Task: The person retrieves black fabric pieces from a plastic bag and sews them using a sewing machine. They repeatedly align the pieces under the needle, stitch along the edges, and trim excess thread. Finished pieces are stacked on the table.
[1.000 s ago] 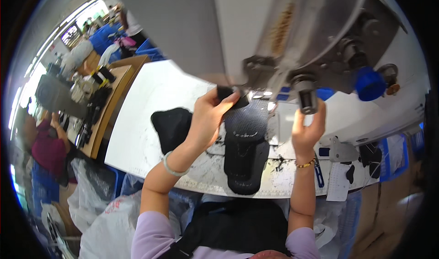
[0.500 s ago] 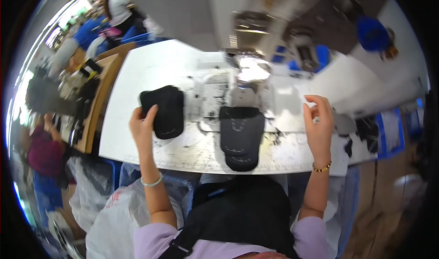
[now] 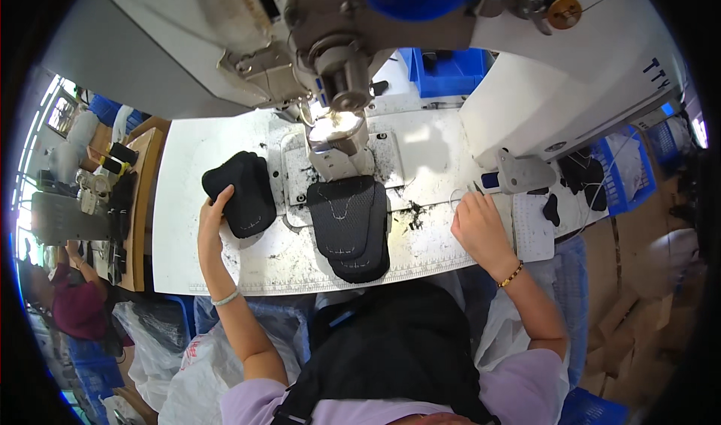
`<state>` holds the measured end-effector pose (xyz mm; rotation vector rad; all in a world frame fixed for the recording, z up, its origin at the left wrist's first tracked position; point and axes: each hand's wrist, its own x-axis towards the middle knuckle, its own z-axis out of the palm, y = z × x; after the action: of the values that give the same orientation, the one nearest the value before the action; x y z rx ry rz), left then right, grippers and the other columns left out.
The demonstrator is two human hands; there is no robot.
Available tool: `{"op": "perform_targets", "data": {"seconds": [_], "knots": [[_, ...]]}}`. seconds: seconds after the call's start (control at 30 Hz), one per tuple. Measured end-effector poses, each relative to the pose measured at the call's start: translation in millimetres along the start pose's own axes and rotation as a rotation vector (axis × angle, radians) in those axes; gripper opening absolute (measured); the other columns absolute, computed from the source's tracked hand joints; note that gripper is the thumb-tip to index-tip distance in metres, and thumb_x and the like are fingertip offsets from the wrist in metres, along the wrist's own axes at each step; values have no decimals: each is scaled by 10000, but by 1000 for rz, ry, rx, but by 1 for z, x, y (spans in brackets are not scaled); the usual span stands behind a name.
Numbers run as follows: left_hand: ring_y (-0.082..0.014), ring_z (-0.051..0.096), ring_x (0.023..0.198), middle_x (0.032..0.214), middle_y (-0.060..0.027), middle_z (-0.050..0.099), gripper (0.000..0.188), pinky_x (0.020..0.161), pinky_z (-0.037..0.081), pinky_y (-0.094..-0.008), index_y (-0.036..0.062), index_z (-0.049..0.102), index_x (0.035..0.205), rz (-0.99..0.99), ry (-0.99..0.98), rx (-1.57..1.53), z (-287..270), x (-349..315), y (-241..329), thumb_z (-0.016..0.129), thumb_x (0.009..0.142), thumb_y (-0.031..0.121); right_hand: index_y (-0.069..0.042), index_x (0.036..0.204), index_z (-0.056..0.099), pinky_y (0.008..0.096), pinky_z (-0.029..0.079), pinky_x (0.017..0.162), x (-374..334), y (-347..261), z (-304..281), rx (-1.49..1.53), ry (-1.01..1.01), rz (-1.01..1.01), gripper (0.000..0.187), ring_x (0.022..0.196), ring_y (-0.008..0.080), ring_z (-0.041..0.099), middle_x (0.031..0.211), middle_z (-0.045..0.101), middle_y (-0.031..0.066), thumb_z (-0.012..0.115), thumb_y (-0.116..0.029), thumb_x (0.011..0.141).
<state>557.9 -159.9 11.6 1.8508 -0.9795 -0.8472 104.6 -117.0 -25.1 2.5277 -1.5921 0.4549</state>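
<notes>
My left hand (image 3: 213, 213) pinches the left edge of a stack of black padded fabric pieces (image 3: 249, 196), shaped like shoe tongues. Its thumb lies on top; the other fingers are mostly hidden. More black fabric pieces (image 3: 348, 226) with pale stitched lines lie overlapping in the middle of the table, just in front of the sewing machine head (image 3: 334, 136). My right hand (image 3: 482, 230) is at the right side of the table, fingers curled together. A thin loop and a small dark pointed tip show by its fingertips; what it holds is unclear.
The machine arm (image 3: 578, 72) spans the back and right. A blue bin (image 3: 447, 72) stands behind the needle area. Dark scraps (image 3: 582, 177) and a blue basket (image 3: 627, 173) are at the right. Plastic bags (image 3: 199, 350) hang below the table's front edge. Another person stands far left.
My view has shifted, bringing the machine into clearer sight. My right hand has come down onto the table beside the small pointed thing. My left hand stays at the left stack.
</notes>
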Motion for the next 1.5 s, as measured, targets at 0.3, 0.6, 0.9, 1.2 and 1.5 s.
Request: {"op": "perform_targets", "data": {"seconds": [0.3, 0.6, 0.9, 1.2, 1.5], "knots": [[-267, 601, 945, 1060, -239, 569, 737, 796, 499, -308, -111, 394, 1217, 280, -24, 61, 29, 8, 17, 748, 724, 308, -19, 878, 516, 264, 506, 642, 6, -2, 8, 1710, 141, 480, 35, 614, 143, 606, 868, 615, 102, 514, -46, 900], [-397, 574, 923, 1088, -247, 563, 1002, 818, 470, -423, -3, 225, 1409, 890, 231, 610, 86, -46, 41, 748, 565, 137, 14, 1043, 514, 239, 548, 521, 37, -37, -30, 1865, -250, 295, 143, 835, 223, 678, 1222, 535, 254, 422, -33, 944], [-408, 557, 934, 1114, -231, 533, 877, 793, 467, -442, -16, 371, 1300, 907, -105, 468, 57, -32, 42, 797, 551, 145, 35, 1144, 446, 354, 402, 992, 116, -134, -64, 585, 7, -494, 581, 1200, 312, 452, 1260, 463, 180, 741, -137, 675], [-411, 557, 938, 989, -215, 577, 690, 809, 463, -434, -10, 435, 1199, 820, -118, 454, 30, -40, -7, 774, 624, 165, 22, 1173, 427, 397, 433, 913, 206, -189, -15, 516, -243, -729, 680, 1073, 374, 521, 1123, 542, 213, 740, -153, 595], [-391, 570, 949, 1083, -229, 581, 835, 820, 458, -440, 5, 295, 1313, 780, -12, 301, 36, -45, -9, 785, 644, 107, 52, 1138, 422, 406, 462, 841, 236, -197, -15, 498, -462, -649, 698, 969, 397, 557, 1022, 557, 249, 737, -190, 564]]}}
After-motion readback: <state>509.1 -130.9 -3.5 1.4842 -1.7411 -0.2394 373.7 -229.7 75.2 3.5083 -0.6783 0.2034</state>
